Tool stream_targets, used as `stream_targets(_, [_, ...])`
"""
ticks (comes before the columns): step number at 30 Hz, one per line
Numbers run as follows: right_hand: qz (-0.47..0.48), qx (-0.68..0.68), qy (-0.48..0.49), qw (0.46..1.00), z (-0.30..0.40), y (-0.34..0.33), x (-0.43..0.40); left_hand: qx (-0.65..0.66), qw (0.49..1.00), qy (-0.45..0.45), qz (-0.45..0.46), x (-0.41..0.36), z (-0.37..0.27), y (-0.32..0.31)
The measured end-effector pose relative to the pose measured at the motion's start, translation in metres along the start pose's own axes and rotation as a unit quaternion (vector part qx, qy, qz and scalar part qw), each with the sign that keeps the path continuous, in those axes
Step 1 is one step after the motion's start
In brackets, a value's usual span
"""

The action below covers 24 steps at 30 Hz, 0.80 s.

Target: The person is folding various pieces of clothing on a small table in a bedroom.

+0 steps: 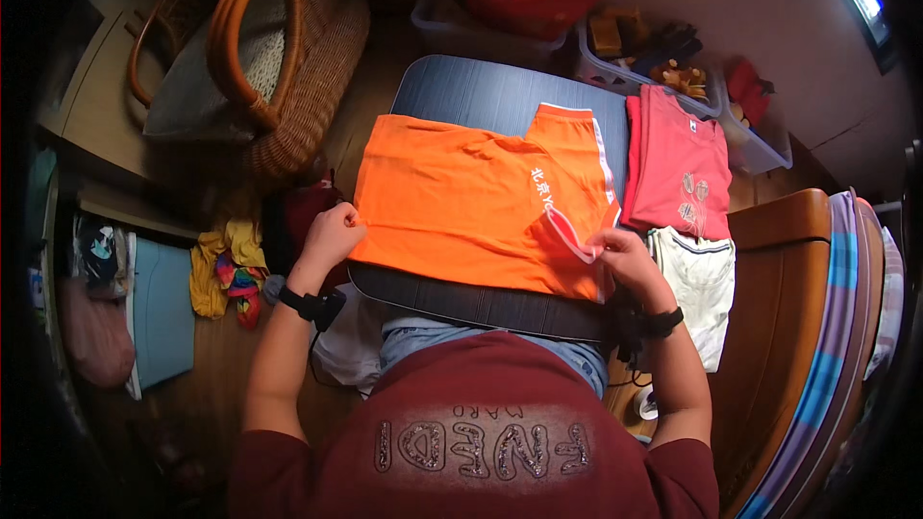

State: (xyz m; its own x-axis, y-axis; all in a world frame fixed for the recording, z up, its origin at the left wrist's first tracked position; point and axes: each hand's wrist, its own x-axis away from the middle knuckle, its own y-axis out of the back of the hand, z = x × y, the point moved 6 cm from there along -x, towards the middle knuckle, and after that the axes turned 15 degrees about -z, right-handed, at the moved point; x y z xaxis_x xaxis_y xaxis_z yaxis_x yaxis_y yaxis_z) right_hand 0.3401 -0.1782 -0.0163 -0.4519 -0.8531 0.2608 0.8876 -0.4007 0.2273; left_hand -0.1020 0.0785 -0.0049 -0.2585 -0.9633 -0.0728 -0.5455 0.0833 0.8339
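Note:
An orange short-sleeved shirt [447,194] with white lettering lies sideways across a small dark table [505,86], its hem to the left and its collar to the right. My left hand [339,231] pinches the near corner of the hem between thumb and fingers. At the near right, my right hand [627,256] grips the shirt by its white-edged collar. One sleeve points away from me at the far side. Both wrists wear black bands with small devices.
Right of the table lie folded red shirts [670,166] and a white shirt [696,281], beside a wooden bed edge [779,288]. Plastic bins [620,65] and a red bag [533,7] stand beyond. A wicker basket [310,79] is at the far left, yellow cloth [209,267] nearer.

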Motion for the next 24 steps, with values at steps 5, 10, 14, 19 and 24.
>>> stream_targets(5, [0.061, 0.243, 0.284, 0.925, 0.035, -0.011, 0.031, 0.002, 1.000, 0.007, -0.003, 0.002, -0.001, -0.002])
stream_targets(10, [0.038, 0.321, 0.272, 0.906, 0.054, -0.012, 0.040, -0.031, 0.999, -0.010, -0.003, 0.004, -0.009, 0.002])
stream_targets(14, [-0.101, 0.316, 0.385, 0.861, 0.074, -0.028, 0.062, -0.097, 0.992, -0.079, -0.031, 0.010, -0.031, 0.006])
stream_targets(19, [0.034, 0.441, 0.356, 0.823, 0.050, -0.067, 0.077, -0.092, 0.984, -0.137, -0.062, 0.023, -0.058, 0.007])
stream_targets(24, [0.014, 0.327, 0.298, 0.896, 0.069, -0.038, 0.030, -0.039, 0.988, -0.145, -0.034, 0.013, -0.062, 0.005])
